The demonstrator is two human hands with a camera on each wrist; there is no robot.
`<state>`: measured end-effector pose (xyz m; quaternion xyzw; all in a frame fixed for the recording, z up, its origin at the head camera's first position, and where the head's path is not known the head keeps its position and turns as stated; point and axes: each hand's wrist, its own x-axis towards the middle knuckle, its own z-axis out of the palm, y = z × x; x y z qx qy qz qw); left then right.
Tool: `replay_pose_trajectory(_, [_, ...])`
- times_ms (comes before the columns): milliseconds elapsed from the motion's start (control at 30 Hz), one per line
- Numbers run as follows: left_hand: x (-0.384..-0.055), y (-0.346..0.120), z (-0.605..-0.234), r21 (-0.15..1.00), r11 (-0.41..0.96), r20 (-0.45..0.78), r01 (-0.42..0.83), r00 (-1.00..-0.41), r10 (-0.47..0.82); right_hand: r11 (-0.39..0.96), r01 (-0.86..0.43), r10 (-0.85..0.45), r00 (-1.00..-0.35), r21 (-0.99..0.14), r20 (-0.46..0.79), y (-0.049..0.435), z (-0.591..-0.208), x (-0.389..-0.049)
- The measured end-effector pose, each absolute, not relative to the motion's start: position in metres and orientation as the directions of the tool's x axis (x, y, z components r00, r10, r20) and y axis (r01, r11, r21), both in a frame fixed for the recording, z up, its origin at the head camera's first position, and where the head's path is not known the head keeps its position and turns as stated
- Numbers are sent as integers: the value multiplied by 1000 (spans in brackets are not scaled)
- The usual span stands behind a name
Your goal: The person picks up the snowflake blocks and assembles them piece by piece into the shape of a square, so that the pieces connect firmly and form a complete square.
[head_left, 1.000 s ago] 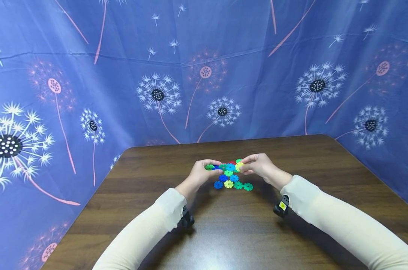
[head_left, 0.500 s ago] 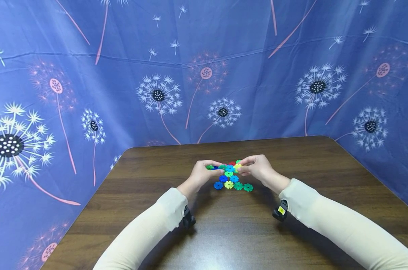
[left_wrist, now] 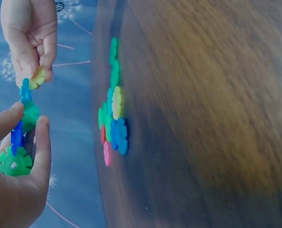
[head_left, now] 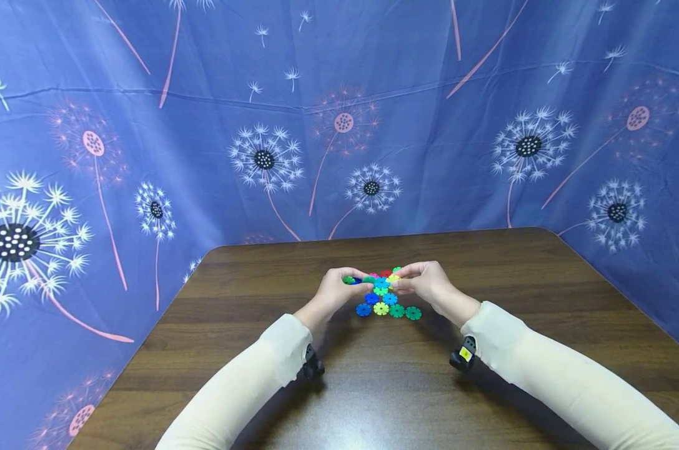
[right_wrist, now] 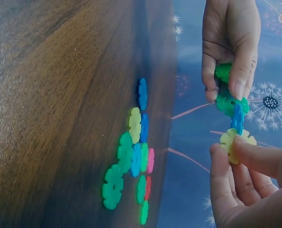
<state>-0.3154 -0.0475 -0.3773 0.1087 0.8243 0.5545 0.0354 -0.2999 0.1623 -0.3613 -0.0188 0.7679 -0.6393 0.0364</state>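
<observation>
The fingers of the right hand (head_left: 426, 282) are closed in a pinch, thumb against fingertips, with a yellow, flower-edged plastic disc (right_wrist: 230, 146) between them. The disc's notched edge juts out to the left, past the fingertips, and meets the right end of a light-blue, flower-edged disc (right_wrist: 237, 118) seen nearly edge-on. The two overlap at that meeting place; whether the slots are fully engaged, I cannot tell. That contact is the relation that matters: the yellow disc comes from the right, and the joint sits nearer the right fingers than the left.

From there a short chain runs left, its long axis roughly left to right between the hands, raised above the worktop. Beyond the light-blue disc come a mid-green notched disc (left_wrist: 31, 117), a dark-blue notched disc (left_wrist: 17, 136) and, at the left end, a bright-green notched disc (left_wrist: 14, 162). The fingers of the left hand (head_left: 339, 289) are curled round the chain's middle, gripping near the mid-green and dark-blue discs.

Below the chain, mostly to its near side, a spread of multicoloured notched discs (head_left: 381, 309) lies flat on the brown wood-grain worktop (head_left: 373, 369). Past the far edge hangs a blue dandelion-print curtain (head_left: 429, 156).
</observation>
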Motion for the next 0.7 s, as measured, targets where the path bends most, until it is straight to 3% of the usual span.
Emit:
replay_pose_trajectory(433, [-318, -52, -377, 866, 411, 168, 284, -940, 296, 205, 7, -120, -992, -979, -32, 166, -363, -300])
replay_pose_trajectory(700, [-315, -49, -373, 815, 471, 166, 338, -915, 368, 230, -3, -128, -991, -973, -27, 163, -364, -300])
